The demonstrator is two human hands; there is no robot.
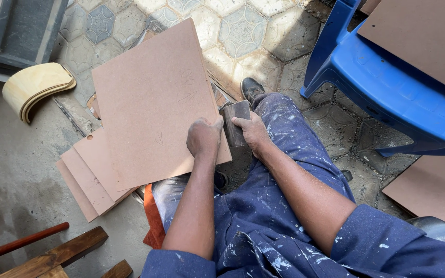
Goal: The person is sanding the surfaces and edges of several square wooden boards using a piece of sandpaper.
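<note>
Patterned floor tiles (243, 31) and bare concrete lie beneath a seated person in paint-flecked blue overalls. Left hand (204, 138) has its grip pinched on the right edge of a brown fibreboard panel (153, 98), held tilted over the knee. Right hand (252, 133) has its grip wrapped around a small dark sanding block (235, 116) touching that edge. More panels (91, 175) lie stacked below; a blue plastic chair (387, 77) stands right.

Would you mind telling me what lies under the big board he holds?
Under the big board, smaller boards lie stacked on the floor; their upper parts are covered.
</note>
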